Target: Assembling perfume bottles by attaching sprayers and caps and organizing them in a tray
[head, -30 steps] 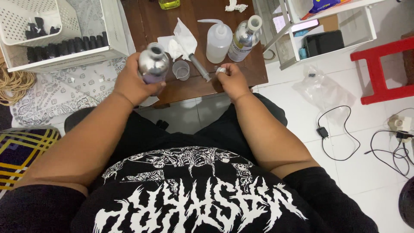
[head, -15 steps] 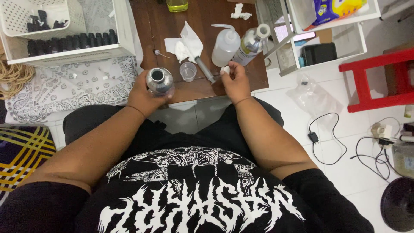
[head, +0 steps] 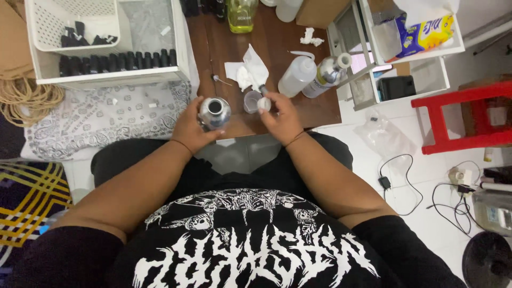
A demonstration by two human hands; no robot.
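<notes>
My left hand (head: 191,129) grips a shiny metal bottle (head: 214,112) with an open dark mouth, held above the near edge of the low brown wooden table (head: 277,58). My right hand (head: 279,118) pinches a small white cap (head: 263,104) between its fingertips, a little to the right of the bottle. Just beyond the cap, a small clear cup (head: 251,101) and a thin dark-tipped tool sit on the table. Both forearms reach forward from my lap.
On the table are crumpled white tissue (head: 246,72), a white squeeze bottle (head: 296,76), a second metal bottle (head: 326,74) and a yellow-green bottle (head: 241,14). A white basket (head: 106,79) of small dark bottles is at left. At right stand a white shelf (head: 405,50) and a red stool (head: 464,114). Cables (head: 442,197) lie on the floor.
The view has tilted, so the table and both hands appear lower in frame. My right hand has lifted slightly off the table edge with the cap; my left hand still holds the bottle.
</notes>
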